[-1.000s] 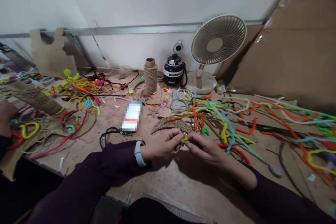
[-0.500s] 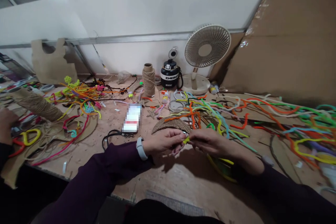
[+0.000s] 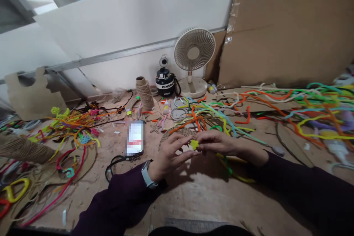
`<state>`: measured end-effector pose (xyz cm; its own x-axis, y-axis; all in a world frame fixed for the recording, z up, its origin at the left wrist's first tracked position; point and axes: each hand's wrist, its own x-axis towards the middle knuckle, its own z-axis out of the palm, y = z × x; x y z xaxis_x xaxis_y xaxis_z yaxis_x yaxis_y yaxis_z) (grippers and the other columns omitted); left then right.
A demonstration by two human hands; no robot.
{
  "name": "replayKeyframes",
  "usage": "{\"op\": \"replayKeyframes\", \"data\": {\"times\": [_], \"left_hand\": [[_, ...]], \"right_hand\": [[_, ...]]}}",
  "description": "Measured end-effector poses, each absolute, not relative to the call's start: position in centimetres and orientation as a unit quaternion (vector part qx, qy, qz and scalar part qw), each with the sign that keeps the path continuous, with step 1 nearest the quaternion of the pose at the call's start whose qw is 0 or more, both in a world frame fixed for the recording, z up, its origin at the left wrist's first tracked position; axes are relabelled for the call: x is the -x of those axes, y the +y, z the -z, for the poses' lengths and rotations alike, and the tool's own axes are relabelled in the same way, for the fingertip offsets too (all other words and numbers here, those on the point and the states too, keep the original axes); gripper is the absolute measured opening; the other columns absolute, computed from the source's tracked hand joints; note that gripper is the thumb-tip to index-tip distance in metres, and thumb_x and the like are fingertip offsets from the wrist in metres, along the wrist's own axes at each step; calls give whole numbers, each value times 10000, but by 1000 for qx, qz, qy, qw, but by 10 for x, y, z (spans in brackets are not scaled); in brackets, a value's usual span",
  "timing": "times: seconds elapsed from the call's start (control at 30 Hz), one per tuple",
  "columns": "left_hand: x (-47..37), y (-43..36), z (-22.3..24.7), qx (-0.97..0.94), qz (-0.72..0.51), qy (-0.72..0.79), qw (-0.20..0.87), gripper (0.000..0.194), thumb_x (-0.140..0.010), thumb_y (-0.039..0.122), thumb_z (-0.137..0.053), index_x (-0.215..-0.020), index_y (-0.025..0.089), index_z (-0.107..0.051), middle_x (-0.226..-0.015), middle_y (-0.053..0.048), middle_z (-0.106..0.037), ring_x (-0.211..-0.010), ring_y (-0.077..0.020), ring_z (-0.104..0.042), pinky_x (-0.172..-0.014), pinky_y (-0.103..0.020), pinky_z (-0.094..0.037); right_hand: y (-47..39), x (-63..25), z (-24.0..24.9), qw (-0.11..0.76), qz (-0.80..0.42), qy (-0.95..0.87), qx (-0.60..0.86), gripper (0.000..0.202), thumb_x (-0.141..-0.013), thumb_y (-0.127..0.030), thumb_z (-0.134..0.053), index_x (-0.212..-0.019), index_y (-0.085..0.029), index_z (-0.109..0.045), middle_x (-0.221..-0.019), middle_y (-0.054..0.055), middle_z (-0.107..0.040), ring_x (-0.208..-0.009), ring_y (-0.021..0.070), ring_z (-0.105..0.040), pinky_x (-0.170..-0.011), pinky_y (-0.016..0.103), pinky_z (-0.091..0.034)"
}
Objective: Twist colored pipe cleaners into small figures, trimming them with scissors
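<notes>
The left hand (image 3: pixel 166 158) is loosening, fingers spreading around the yellow flower (image 3: pixel 194 145), while the right hand (image 3: pixel 223 143) is pinching it, apparently taking over the hold

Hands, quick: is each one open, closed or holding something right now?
Left hand: thumb and forefinger parted beside the yellow flower; whether it grips cannot be told.
Right hand: closed, pinching the flower's edge.
</notes>
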<state>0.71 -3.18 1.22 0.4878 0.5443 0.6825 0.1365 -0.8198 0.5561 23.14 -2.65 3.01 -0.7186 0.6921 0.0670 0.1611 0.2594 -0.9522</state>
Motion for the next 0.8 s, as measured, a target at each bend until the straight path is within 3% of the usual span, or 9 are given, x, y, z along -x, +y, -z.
{"op": "replayKeyframes", "data": {"times": [0.13, 0.27, 0.33, 0.43, 0.8], "left_hand": [[-9, -33, -10, -826, -475, 196, 232, 288, -855, 297, -647, -1118, 180, -653, -895, -60, -639, -765, -118, -637, -573, -191, -542], [-8, -34, -17, -810, -474, 225, 262, 319, -810, 342, -695, -1057, 148, -636, -862, -49, -640, -700, -96, -625, -522, -162, -519], [-7, -35, -22, -818, -436, 266, 267, 347, -792, 382, -706, -1021, 139, -610, -835, -42, -634, -706, -108, -623, -540, -180, -524], [-4, -35, -29, -878, -344, 246, 224, 235, -854, 364, -639, -906, 138, -598, -786, -33, -630, -655, -101, -589, -553, -195, -496], [-2, -32, -26, -910, -324, 171, 194, 134, -920, 266, -547, -899, 151, -612, -745, -39, -625, -670, -118, -589, -604, -216, -477]], "right_hand": [[-26, -231, -25, 253, -548, -752, 265, 322, -903, -425, -565, -896, -117, -661, -838, 49, -593, -709, 123, -621, -648, 247, -524], [-26, -232, -27, 256, -530, -771, 244, 288, -923, -375, -554, -907, -113, -673, -801, 43, -605, -716, 121, -627, -671, 240, -514], [-27, -233, -29, 251, -531, -771, 246, 284, -924, -370, -553, -907, -113, -673, -789, 37, -600, -701, 116, -627, -650, 226, -510], [-27, -233, -30, 229, -552, -761, 253, 285, -920, -375, -558, -904, -112, -666, -796, 28, -582, -660, 101, -618, -618, 212, -511], [-27, -233, -30, 204, -600, -739, 227, 280, -918, -364, -562, -885, -102, -656, -791, 14, -554, -627, 76, -593, -589, 187, -481]]}}
